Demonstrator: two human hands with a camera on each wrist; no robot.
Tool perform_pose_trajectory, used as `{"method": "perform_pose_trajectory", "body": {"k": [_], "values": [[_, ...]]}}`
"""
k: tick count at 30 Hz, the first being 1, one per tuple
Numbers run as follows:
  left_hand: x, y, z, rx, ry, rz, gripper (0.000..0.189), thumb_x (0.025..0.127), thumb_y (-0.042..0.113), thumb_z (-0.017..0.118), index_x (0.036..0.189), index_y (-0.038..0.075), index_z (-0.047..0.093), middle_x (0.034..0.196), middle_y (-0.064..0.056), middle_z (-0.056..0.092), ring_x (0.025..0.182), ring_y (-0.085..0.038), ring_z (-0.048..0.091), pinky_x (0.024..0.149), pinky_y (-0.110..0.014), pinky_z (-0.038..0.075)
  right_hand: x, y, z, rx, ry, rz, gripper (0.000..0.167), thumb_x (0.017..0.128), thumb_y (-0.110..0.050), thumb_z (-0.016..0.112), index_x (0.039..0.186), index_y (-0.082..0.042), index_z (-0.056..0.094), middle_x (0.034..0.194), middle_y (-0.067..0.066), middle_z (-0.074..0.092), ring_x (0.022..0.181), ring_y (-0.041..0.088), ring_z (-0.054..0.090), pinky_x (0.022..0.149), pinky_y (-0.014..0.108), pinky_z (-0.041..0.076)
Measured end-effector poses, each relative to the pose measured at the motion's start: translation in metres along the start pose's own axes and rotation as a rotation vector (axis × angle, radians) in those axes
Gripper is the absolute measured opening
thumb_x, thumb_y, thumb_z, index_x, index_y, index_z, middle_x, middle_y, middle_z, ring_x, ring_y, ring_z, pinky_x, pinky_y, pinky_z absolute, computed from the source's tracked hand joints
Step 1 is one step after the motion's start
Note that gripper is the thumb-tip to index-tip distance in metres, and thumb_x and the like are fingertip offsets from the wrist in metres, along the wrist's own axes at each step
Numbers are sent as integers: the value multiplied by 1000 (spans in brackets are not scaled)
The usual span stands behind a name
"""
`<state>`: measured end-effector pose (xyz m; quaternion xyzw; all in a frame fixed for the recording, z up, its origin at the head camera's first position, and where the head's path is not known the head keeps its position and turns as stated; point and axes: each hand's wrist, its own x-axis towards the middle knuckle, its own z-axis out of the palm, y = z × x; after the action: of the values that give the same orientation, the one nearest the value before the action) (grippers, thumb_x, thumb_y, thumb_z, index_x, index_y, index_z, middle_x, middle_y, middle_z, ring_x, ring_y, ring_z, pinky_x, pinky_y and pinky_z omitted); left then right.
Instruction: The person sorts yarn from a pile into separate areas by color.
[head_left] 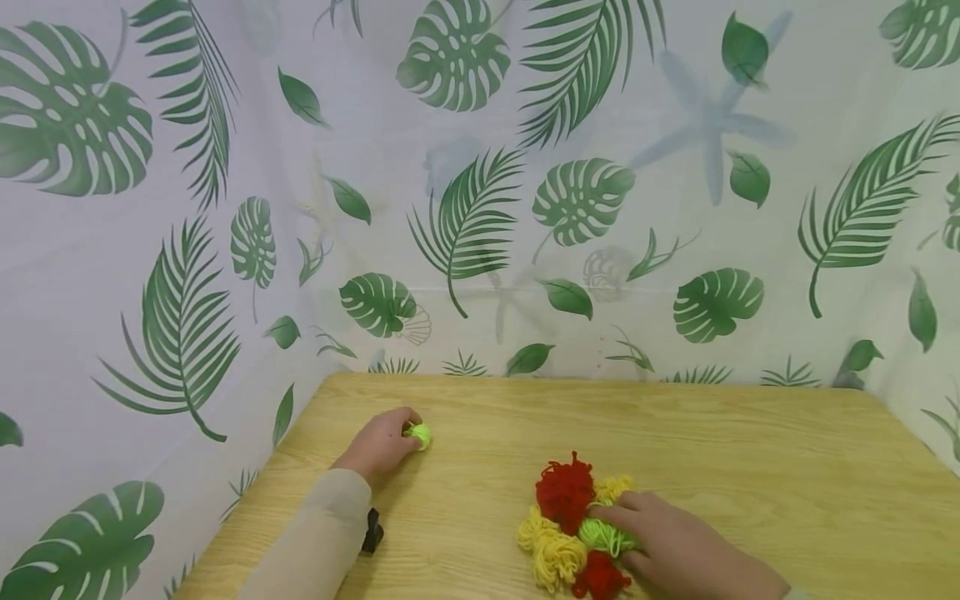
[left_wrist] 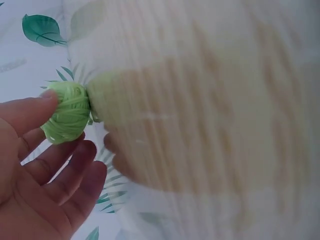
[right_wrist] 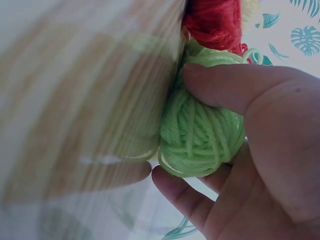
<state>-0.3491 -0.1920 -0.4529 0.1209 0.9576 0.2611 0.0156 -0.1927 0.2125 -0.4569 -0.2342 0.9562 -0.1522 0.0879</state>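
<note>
Table (head_left: pixel 465 500): yellowish wood grain, bounded at back and sides by a printed cloth (head_left: pixel 360 117).

Lower red ball (head_left: pixel 600 575): yarn; on the person's side of the right hand's (head_left: pixel 667 537) fingers, just left of the hand.

Sleeve (head_left: pixel 311 537): beige, covering the forearm behind the left hand (head_left: pixel 382 443). Black piece (head_left: pixel 372 532): at the sleeve's right edge, near the cuff; nature unclear.

Yellow yarn (head_left: pixel 557 558): bunched lumps, left of the right hand and beside both red balls.

Right hand: thumb and fingers bent about the large green ball, gripping it.

Large green ball (right_wrist: pixel 200 132): wound yarn; in the right hand's grip, against the tabletop, amid the red and yellow pieces.

Upper red ball (head_left: pixel 565 494): loose ends on top; ahead and left of the right fingertips.

Farther yellow piece (head_left: pixel 615 486): just beyond the right hand's fingers, partly hidden.

Left hand: well apart from the cluster, pinching the small green ball between thumb and fingers.

Small green ball (left_wrist: pixel 67 112): wound yarn; at the left fingertips, close to the tabletop.

Cloth: white with green leaves, beyond both hands.
</note>
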Motion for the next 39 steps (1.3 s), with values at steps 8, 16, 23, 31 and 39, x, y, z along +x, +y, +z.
{"method": "perform_pose_trajectory", "body": {"k": [8,16,23,31,39], "values": [[0,-2,2,-5,-11,4,27,96,21,70,121,13,63,119,-11,66,114,-30,60,99,-50,46,-1,3,1,-14,33,-42,50,91,-25,73,139,-29,61,113,-10,61,95,9,55,83,40,55],[-5,-1,2,-43,-40,1,50,97,24,69,142,10,53,134,-17,59,124,-33,56,105,-52,42,-7,1,-11,-30,103,-13,51,90,-18,69,137,-35,61,105,-19,58,89,5,54,76,34,54],[-7,-3,-1,-50,-46,17,60,96,26,70,148,7,46,144,-21,49,135,-38,46,109,-55,37,-7,3,-38,-128,215,-121,51,87,-11,73,135,-24,63,108,-13,61,94,9,60,77,36,56],[-13,-6,-3,-11,-40,43,65,96,33,69,150,9,43,150,-19,43,139,-37,41,111,-54,34,4,-21,-69,50,225,-127,53,93,-15,73,142,-25,57,135,-4,61,122,26,59,96,51,50],[-21,-3,-9,101,-5,50,70,96,41,68,153,9,42,153,-18,43,139,-41,39,111,-62,30,57,-66,-83,115,241,-117,52,96,-17,70,146,-21,54,144,-1,56,133,27,51,106,52,42]]}}
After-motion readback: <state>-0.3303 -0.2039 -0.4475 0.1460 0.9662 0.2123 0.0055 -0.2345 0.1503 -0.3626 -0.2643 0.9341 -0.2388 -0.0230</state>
